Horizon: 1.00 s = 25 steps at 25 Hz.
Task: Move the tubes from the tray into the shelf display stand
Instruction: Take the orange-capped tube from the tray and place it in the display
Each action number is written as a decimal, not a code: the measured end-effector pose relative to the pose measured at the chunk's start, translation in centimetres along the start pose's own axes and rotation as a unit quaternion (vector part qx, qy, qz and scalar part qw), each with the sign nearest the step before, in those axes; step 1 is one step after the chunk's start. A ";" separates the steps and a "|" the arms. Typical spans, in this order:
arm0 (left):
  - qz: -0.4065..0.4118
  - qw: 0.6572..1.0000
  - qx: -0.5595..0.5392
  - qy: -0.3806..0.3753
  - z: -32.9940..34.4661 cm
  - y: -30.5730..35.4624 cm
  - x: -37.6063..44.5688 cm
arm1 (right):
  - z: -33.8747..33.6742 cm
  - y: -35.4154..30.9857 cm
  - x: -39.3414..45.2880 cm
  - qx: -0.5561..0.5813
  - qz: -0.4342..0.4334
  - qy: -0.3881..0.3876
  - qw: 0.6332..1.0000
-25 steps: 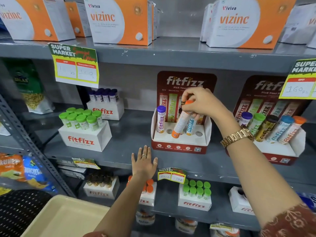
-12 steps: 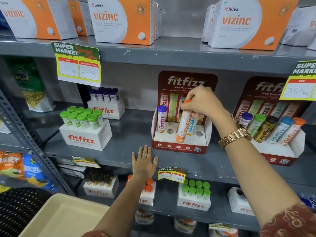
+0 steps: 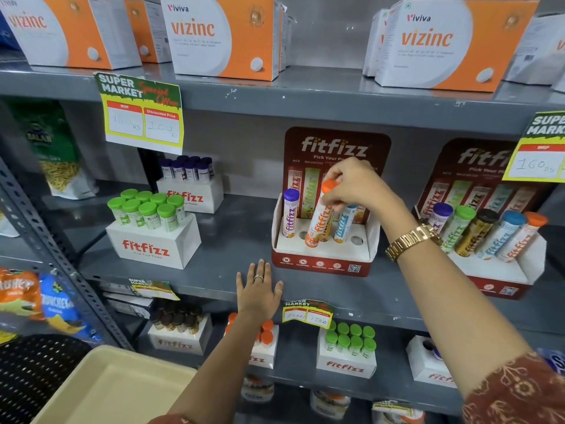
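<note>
The red fitfizz display stand (image 3: 321, 264) sits on the middle grey shelf. A purple-capped tube (image 3: 289, 214) stands in its left hole and a blue tube (image 3: 344, 224) leans in a hole further right. My right hand (image 3: 354, 185) grips the top of an orange-capped tube (image 3: 319, 223), which is tilted with its base at a middle hole of the stand. My left hand (image 3: 258, 290) rests flat and open on the shelf's front edge. The beige tray (image 3: 101, 390) is at the bottom left, and no tubes show in its visible part.
A second, full fitfizz stand (image 3: 495, 270) stands to the right. White fitfizz boxes hold green-capped tubes (image 3: 146, 209) and dark-capped tubes (image 3: 188, 169) at the left. Vizinc cartons line the top shelf. Price tags hang from shelf edges. A black perforated surface (image 3: 33, 365) lies bottom left.
My right hand has lowered the orange-capped tube, and its base has come down to the stand's holes. My left hand has stayed on the shelf edge.
</note>
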<state>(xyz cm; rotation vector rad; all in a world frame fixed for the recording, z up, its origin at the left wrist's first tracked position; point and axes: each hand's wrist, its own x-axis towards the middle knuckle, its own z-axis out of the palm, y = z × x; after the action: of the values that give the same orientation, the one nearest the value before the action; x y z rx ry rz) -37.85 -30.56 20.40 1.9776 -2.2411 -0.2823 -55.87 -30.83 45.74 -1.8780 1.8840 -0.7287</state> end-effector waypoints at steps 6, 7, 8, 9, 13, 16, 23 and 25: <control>0.006 1.000 -0.013 0.006 -0.1 0.0 -0.2 | 3.2 1.0 2.0 -0.059 0.019 0.044 0.997; 0.005 1.000 -0.014 0.004 -0.1 -0.1 -0.2 | 3.6 1.1 2.2 -0.060 0.020 0.049 0.997; 0.004 1.000 -0.014 0.002 -0.2 0.0 -0.2 | 4.0 1.1 2.5 -0.066 0.017 0.054 0.996; 0.003 1.000 -0.014 -0.001 -0.2 0.0 -0.2 | 4.3 1.1 2.7 -0.075 0.012 0.057 0.995; 0.000 1.000 -0.012 -0.007 -0.5 0.1 -0.3 | 5.3 0.9 3.1 -0.093 0.003 0.061 0.994; 0.000 1.000 -0.009 -0.012 -0.5 0.1 -0.4 | 5.6 0.8 3.5 -0.101 0.007 0.056 0.993; -0.002 1.000 -0.011 -0.015 -0.4 0.1 -0.4 | 6.2 1.0 4.2 -0.147 0.004 0.077 0.986; -0.002 1.000 -0.010 -0.014 -0.5 0.1 -0.4 | 6.8 1.4 4.1 -0.163 -0.005 0.071 0.984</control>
<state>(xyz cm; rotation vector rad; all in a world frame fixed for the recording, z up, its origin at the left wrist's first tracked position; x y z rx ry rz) -37.79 -30.19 20.87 1.9812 -2.2421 -0.3318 -53.02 -35.55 39.93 -2.0781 2.1959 -0.6004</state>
